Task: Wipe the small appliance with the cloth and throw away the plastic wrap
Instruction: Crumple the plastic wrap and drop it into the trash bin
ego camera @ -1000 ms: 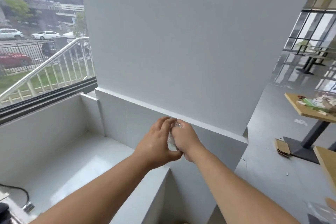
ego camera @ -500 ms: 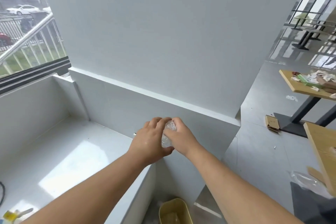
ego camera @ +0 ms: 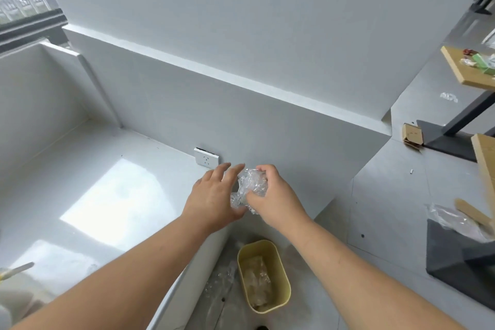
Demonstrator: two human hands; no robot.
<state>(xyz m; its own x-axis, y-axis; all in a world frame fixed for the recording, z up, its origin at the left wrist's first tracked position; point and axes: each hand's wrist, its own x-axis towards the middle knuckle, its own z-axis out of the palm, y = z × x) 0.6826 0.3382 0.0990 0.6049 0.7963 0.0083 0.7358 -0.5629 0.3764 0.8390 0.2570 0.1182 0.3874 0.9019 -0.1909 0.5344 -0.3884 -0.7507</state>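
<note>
A yellow bin [ego camera: 278,300] stands on the grey floor [ego camera: 388,195] nearest the viewer, below and between the 2 bare forearms, with crumpled clear plastic already lying in its bottom and more clear film [ego camera: 219,284] loose on the floor just to its left. Above the bin, the right hand [ego camera: 273,195] is curled around a ball of plastic wrap [ego camera: 250,187], fingers and thumb closed on it. The left hand [ego camera: 214,195] sits just beside the ball, its fingers spread and mostly straight, the thumb side touching the wrap's lower edge without gripping it. The wrap is held in the air over the end of the white counter [ego camera: 107,195], roughly above the bin. Past the hands, a white wall socket [ego camera: 206,159] sits low on the pale wall [ego camera: 241,35] where it meets the counter. To the right, a cardboard scrap [ego camera: 412,135] lies on the floor by a dark table base [ego camera: 450,142], and a wooden table [ego camera: 460,72] farther off carries small litter.
</note>
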